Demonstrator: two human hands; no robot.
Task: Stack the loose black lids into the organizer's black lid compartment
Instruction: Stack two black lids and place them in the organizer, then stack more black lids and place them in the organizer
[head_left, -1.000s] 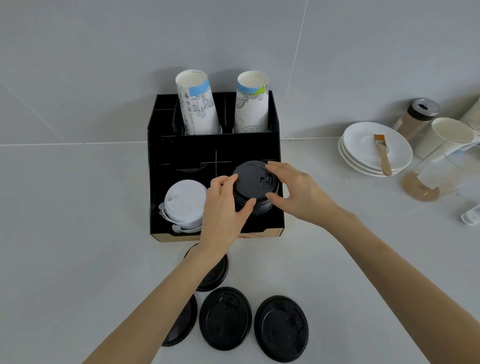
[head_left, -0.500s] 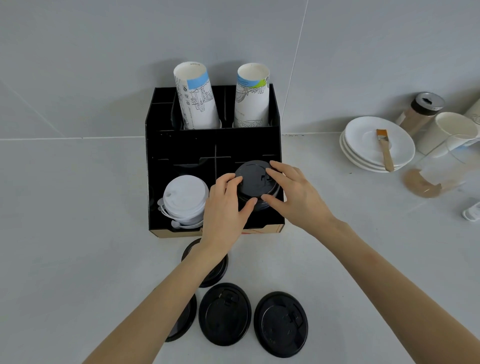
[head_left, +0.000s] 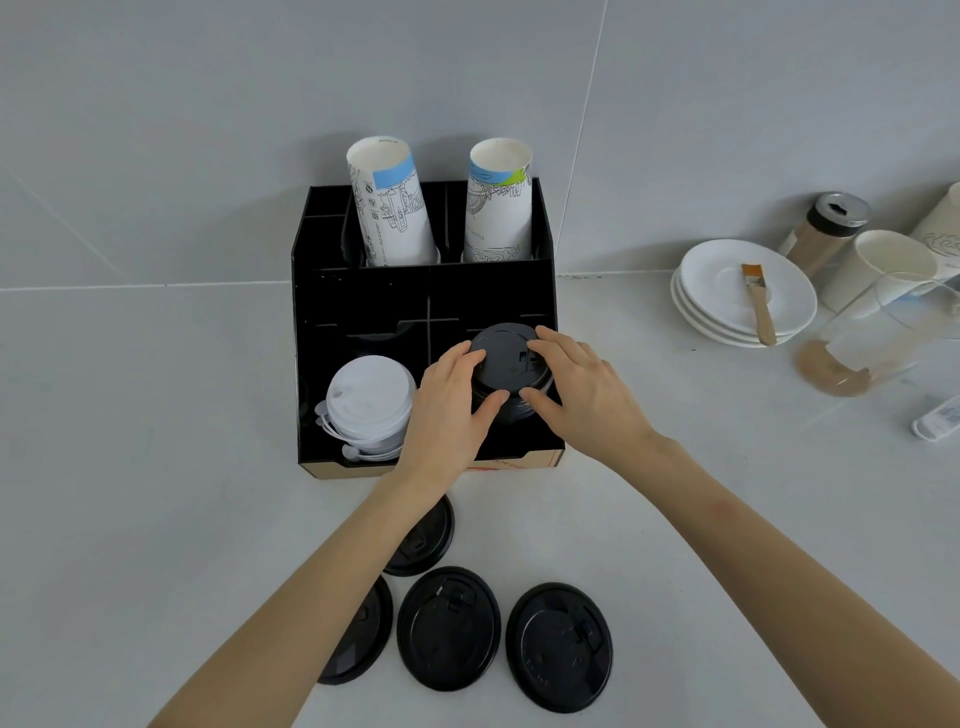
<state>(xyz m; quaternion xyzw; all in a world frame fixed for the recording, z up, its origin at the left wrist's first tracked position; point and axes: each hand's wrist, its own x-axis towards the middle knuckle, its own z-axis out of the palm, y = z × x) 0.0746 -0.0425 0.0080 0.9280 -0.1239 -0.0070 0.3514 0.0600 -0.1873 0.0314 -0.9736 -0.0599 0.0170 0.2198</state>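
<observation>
A black organizer stands against the wall. In its front right compartment sits a stack of black lids. My left hand grips the stack's left side and my right hand grips its right side, fingers over the top lid. Several loose black lids lie on the counter in front: one in the middle, one to its right, one partly under my left forearm, and one nearer the organizer, also partly hidden.
White lids fill the front left compartment. Two paper cup stacks stand in the back. To the right are stacked white saucers with a brush, a shaker jar, a white mug and a glass pitcher.
Both hands stay on the black lid stack, with the fingers shifted slightly around it. The camera has tilted a little, so the scene sits higher in the frame.
</observation>
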